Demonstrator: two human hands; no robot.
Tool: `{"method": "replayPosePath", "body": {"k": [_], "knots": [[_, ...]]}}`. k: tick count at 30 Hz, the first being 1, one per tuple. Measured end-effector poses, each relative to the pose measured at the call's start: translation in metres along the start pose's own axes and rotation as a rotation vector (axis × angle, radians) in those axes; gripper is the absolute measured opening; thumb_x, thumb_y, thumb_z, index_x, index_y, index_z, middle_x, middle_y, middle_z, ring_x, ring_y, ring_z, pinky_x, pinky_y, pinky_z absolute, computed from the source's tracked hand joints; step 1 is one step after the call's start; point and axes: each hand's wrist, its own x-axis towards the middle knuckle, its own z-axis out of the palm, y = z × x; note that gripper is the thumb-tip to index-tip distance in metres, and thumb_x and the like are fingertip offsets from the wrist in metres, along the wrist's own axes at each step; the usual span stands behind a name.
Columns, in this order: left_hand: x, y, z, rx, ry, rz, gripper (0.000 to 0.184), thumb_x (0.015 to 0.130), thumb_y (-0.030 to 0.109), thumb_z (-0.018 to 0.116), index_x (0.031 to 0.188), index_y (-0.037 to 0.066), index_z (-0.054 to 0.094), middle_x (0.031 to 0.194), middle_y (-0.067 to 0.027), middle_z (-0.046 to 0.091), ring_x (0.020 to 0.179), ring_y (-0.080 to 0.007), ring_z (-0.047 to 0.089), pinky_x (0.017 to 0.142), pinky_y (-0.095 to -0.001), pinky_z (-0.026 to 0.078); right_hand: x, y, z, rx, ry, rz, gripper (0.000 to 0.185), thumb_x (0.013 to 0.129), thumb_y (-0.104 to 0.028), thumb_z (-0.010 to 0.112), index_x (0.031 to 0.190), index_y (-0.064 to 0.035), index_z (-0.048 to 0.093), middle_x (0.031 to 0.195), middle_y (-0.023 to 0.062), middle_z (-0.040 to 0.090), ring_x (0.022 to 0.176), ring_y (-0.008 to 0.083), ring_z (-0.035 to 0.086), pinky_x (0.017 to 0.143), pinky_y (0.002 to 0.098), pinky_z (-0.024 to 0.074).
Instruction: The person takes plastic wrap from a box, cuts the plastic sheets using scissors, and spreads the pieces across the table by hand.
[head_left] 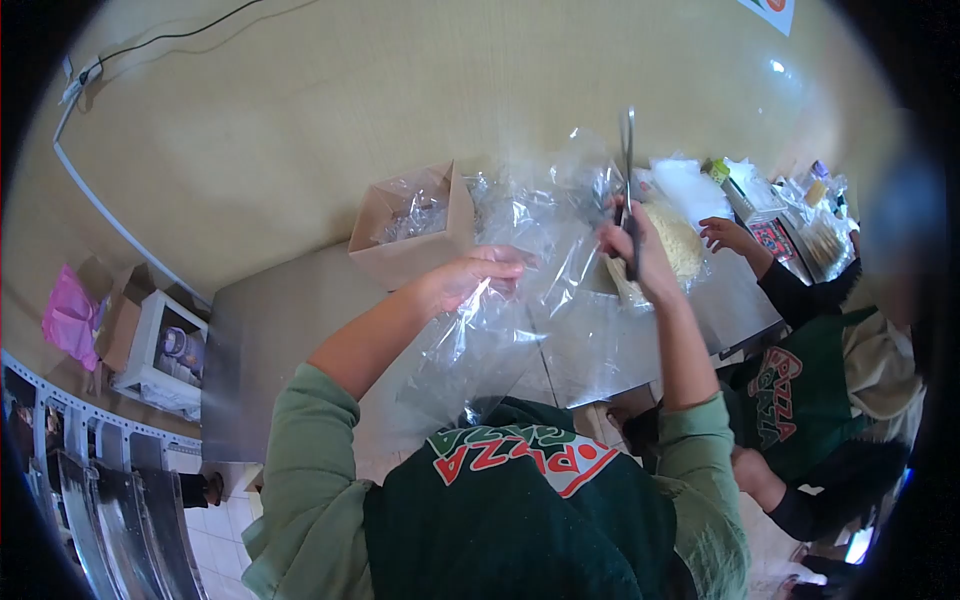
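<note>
My left hand is closed, pinching a clear plastic bag that hangs down over the table's front edge. In my right hand I grip a pair of scissors by the dark handles, with the blades pointing up. More clear plastic spreads between my two hands; where one sheet ends and another begins is hard to make out. Just behind my right hand lies a plastic bag of pale yellow shreds, partly covered by the hand.
An open cardboard box with crumpled clear plastic stands left on the metal table. At right, a co-worker's hand reaches over the table near packets and a tray. A white crate sits farther left.
</note>
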Motion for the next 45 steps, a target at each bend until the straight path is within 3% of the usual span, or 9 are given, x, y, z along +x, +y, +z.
{"method": "replayPosePath", "body": {"k": [6, 10, 16, 22, 28, 31, 37, 40, 45], "knots": [[-0.054, 0.074, -0.024, 0.153, 0.110, 0.094, 0.039, 0.088, 0.019, 0.056, 0.121, -0.001, 0.049, 0.111, -0.0122, 0.058, 0.104, -0.0194, 0.055, 0.086, -0.0325, 0.047, -0.048, -0.009, -0.035, -0.378, -0.607, 0.151, 0.068, 0.076, -0.046, 0.067, 0.123, -0.0058, 0.041, 0.095, 0.0056, 0.054, 0.087, 0.0149, 0.053, 0.077, 0.0281, 0.0426], [-0.056, 0.085, -0.019, 0.316, 0.047, 0.017, 0.039, 0.089, 0.020, 0.056, 0.120, -0.003, 0.050, 0.113, -0.0128, 0.057, 0.106, -0.0196, 0.054, 0.088, -0.0326, 0.046, -0.049, -0.025, -0.013, -0.521, -0.754, 0.267, 0.084, 0.069, -0.058, 0.067, 0.130, -0.0097, 0.037, 0.098, 0.0085, 0.050, 0.093, 0.0175, 0.049, 0.082, 0.0314, 0.0401], [-0.039, 0.076, -0.011, 0.415, 0.021, -0.035, 0.038, 0.088, 0.019, 0.056, 0.117, -0.004, 0.053, 0.110, -0.0110, 0.059, 0.101, -0.0186, 0.057, 0.084, -0.0314, 0.046, -0.036, -0.041, 0.004, -0.532, -0.774, 0.196, 0.079, 0.070, -0.055, 0.069, 0.127, -0.0087, 0.041, 0.092, 0.0068, 0.052, 0.085, 0.0162, 0.051, 0.076, 0.0291, 0.0413], [-0.047, 0.077, -0.015, 0.483, -0.037, 0.005, 0.032, 0.087, 0.019, 0.057, 0.110, -0.003, 0.058, 0.102, -0.0108, 0.063, 0.097, -0.0171, 0.057, 0.080, -0.0292, 0.044, -0.034, -0.032, 0.003, -0.554, -0.705, 0.232, 0.065, 0.070, -0.051, 0.071, 0.117, -0.0103, 0.051, 0.067, -0.0004, 0.052, 0.061, 0.0112, 0.047, 0.055, 0.0268, 0.0372], [-0.048, 0.068, -0.022, 0.518, -0.009, 0.023, 0.029, 0.087, 0.019, 0.057, 0.108, -0.001, 0.059, 0.102, -0.0110, 0.064, 0.097, -0.0166, 0.057, 0.079, -0.0288, 0.045, -0.035, -0.026, 0.007, -0.528, -0.789, 0.236, 0.064, 0.076, -0.051, 0.065, 0.121, -0.0093, 0.047, 0.069, -0.0003, 0.049, 0.065, 0.0120, 0.047, 0.062, 0.0281, 0.0386], [-0.045, 0.068, -0.022, 0.473, 0.047, 0.025, 0.033, 0.087, 0.018, 0.057, 0.113, -0.003, 0.054, 0.106, -0.0123, 0.062, 0.097, -0.0174, 0.058, 0.080, -0.0287, 0.046, -0.037, -0.031, 0.008, -0.459, -0.802, 0.256, 0.077, 0.073, -0.062, 0.061, 0.126, -0.0093, 0.043, 0.085, 0.0031, 0.050, 0.081, 0.0144, 0.050, 0.071, 0.0290, 0.0409], [-0.053, 0.080, -0.009, 0.381, 0.164, 0.082, 0.030, 0.088, 0.020, 0.057, 0.108, -0.001, 0.053, 0.104, -0.0124, 0.063, 0.093, -0.0173, 0.057, 0.081, -0.0299, 0.044, -0.049, -0.021, -0.003, -0.502, -0.788, 0.266, 0.082, 0.072, -0.067, 0.058, 0.128, -0.0090, 0.040, 0.091, 0.0058, 0.051, 0.087, 0.0181, 0.051, 0.077, 0.0319, 0.0418], [-0.043, 0.072, -0.008, 0.350, 0.142, 0.045, 0.032, 0.087, 0.019, 0.058, 0.110, -0.003, 0.052, 0.104, -0.0133, 0.062, 0.093, -0.0176, 0.058, 0.080, -0.0291, 0.046, -0.050, -0.021, 0.003, -0.506, -0.771, 0.115, 0.067, 0.080, -0.054, 0.058, 0.126, -0.0095, 0.041, 0.079, 0.0043, 0.053, 0.075, 0.0154, 0.051, 0.069, 0.0310, 0.0404], [-0.037, 0.077, -0.003, 0.405, 0.141, 0.058, 0.037, 0.088, 0.013, 0.057, 0.116, -0.008, 0.045, 0.108, -0.0167, 0.057, 0.095, -0.0230, 0.060, 0.080, -0.0313, 0.051, -0.047, -0.023, 0.007, -0.515, -0.677, 0.195, 0.057, 0.077, -0.049, 0.065, 0.114, -0.0086, 0.051, 0.068, 0.0024, 0.051, 0.066, 0.0130, 0.049, 0.063, 0.0289, 0.0401]]}}
